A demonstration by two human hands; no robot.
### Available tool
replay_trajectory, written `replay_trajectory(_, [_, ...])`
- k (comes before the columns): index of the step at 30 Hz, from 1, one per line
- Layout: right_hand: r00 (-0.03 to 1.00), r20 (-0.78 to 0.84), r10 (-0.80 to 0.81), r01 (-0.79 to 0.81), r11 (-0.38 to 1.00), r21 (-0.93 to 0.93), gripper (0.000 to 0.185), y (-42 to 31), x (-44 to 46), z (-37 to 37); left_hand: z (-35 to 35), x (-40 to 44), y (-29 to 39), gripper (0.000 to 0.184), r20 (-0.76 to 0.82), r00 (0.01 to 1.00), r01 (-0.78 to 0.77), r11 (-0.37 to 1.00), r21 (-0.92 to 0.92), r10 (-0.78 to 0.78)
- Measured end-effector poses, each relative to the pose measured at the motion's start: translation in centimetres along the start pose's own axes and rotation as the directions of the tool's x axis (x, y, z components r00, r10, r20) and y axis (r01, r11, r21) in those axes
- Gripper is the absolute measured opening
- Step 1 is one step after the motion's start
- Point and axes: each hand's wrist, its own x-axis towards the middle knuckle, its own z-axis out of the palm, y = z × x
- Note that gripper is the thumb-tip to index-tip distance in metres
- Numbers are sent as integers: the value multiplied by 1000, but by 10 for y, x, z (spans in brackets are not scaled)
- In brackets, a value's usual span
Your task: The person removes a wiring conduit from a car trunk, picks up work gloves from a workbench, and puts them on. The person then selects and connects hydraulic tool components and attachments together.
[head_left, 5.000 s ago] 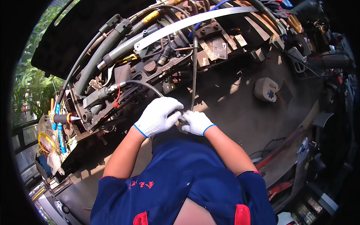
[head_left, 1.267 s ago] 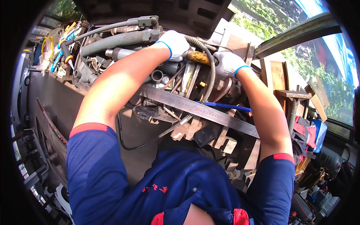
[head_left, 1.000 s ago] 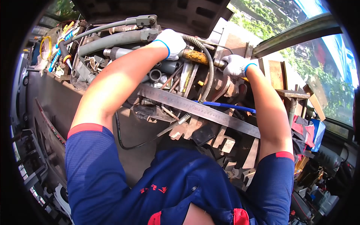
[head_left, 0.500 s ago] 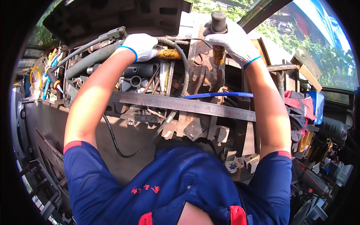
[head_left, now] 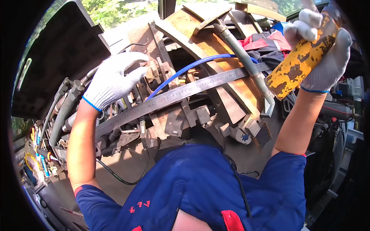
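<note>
My right hand (head_left: pixel 327 71), in a white knit glove, is wrapped round a yellow hydraulic cylinder (head_left: pixel 298 69) with badly chipped paint. It is raised at the upper right and tilted, its near end pointing down and left. My left hand (head_left: pixel 115 81), gloved the same way, is held over the left part of the bench with thumb and fingers apart and nothing between them. Below it a long steel ruler (head_left: pixel 185 89) lies slantwise across metal parts. A blue hose (head_left: pixel 185 70) arches just behind the ruler.
An upright grey pipe (head_left: pixel 242 57) stands between my hands, beside rusty steel plates (head_left: pixel 227 82). At left are a raised black case lid (head_left: pixel 50 54) and a grey-handled tool (head_left: pixel 63 109). A dark hose (head_left: pixel 129 183) hangs off the front edge. A red and dark garment (head_left: pixel 266 44) lies behind.
My view has turned right. My left hand has come off the yellow piece at the hose and opened. My right hand has carried the cylinder to the right and tilted it.
</note>
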Motion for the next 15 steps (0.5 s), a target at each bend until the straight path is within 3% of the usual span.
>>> replay_trajectory(2, [943, -328, 53, -49, 999, 21, 33, -2, -69, -5, 23, 23, 11, 32, 57, 998, -38, 999, -22, 39])
replay_trajectory(4, [852, -522, 40, -128, 983, -133, 31, -2, -136, -29, 43, 53, 37, 33, 119, 979, -169, 985, 35, 164])
replay_trajectory(8, [725, -684, 80, -226, 966, -128, 39, -14, -227, -39, 95, 114, 96, 40, 256, 889, -421, 898, 131, 380])
replay_trajectory(10, [642, -749, 162, -287, 957, -38, 44, -19, -265, -46, 133, 142, 117, 41, 70, 766, -636, 738, 227, 639])
replay_trajectory(11, [611, -771, 178, -293, 956, -11, 42, -20, -280, -50, 148, 157, 132, 40, 43, 718, -681, 689, 248, 695])
replay_trajectory(12, [577, -793, 196, -302, 953, 16, 41, -20, -294, -53, 157, 179, 149, 38, 114, 678, -731, 651, 204, 726])
replay_trajectory(15, [479, -842, 248, -292, 950, 114, 37, -13, -336, -74, 201, 221, 163, 36, 133, 685, -718, 634, 289, 716])
